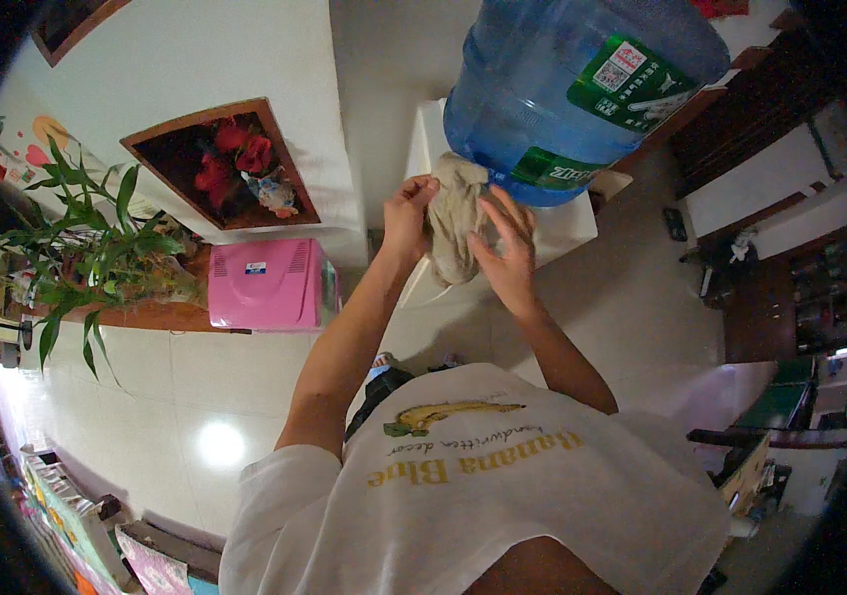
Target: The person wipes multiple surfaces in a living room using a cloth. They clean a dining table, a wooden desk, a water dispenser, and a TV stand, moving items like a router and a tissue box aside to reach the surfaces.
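Observation:
A crumpled grey-beige cloth [453,223] hangs in front of the blue water bottle [520,111], over the white top of the dispenser [568,227] that bears the bottle. At the cloth's upper left edge, my left hand [407,216] pinches it between thumb and fingers. My right hand [506,249] is at the cloth's right side with fingers spread, thumb and fingertips at its edge. Green labels with writing and a printed code are on the large clear-blue bottle. Part of the dispenser is hidden behind the cloth and my hands.
On the left, a pink box-shaped appliance [263,284] and a leafy green plant [107,245] stand on a wooden ledge [155,317]. A framed flower picture [234,167] is on the white wall. Dark wooden furniture [802,297] stands at right. Pale tiles [163,387] cover the floor.

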